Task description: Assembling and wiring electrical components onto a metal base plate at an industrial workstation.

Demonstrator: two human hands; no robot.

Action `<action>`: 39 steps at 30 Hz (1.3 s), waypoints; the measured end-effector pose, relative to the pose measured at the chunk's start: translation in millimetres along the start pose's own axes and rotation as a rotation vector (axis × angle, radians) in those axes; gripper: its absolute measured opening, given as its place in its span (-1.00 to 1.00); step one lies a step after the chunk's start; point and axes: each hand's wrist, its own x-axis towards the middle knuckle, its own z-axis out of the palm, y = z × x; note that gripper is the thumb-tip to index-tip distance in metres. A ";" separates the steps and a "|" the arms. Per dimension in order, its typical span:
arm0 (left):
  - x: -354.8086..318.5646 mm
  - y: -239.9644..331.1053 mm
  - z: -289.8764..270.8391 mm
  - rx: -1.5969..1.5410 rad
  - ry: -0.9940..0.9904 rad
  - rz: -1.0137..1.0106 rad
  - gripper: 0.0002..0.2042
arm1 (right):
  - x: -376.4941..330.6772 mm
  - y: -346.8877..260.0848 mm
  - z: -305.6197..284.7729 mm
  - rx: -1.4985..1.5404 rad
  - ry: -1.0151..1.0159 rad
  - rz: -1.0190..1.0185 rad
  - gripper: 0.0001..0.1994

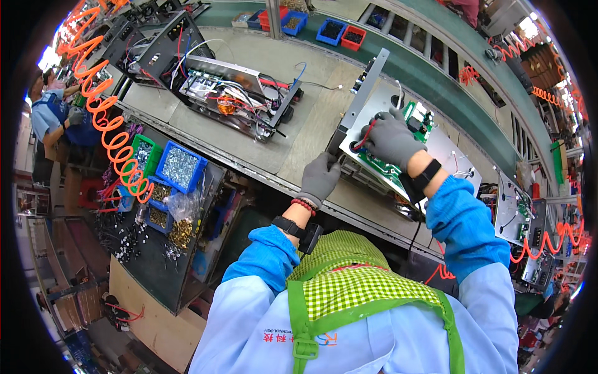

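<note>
A metal chassis [383, 93] with a dark front panel stands on the bench in front of me. A green circuit board [381, 167] is fixed along its near side, with more green board parts [420, 118] beyond my hand. My right hand [393, 138], in a grey glove, reaches over the chassis with curled fingers. A short red wire [366, 136] loops from a round hole up to those fingertips. My left hand [321, 177], also gloved, has its fingers closed at the near end of the front panel. Its fingertips are partly hidden there.
A second opened unit [233, 93] with loose wires lies to the left. Parts bins, including a blue bin of screws [180, 166], sit at lower left below a coiled orange hose [115, 124]. Small bins [331, 31] and a roller conveyor [430, 47] lie beyond. Another person [53, 118] stands far left.
</note>
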 end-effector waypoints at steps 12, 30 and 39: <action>-6.7 -17.9 -29.2 0.120 0.043 0.057 -0.44 | -35.5 65.3 -65.4 0.018 0.311 0.025 -0.86; 11.5 64.5 -1.9 -0.951 -0.144 -0.410 -0.31 | -306.4 128.8 193.4 1.472 0.185 1.050 -0.60; 11.4 37.8 15.5 -0.835 -0.008 -0.236 -0.42 | -270.3 123.0 201.0 1.447 0.693 0.982 -0.71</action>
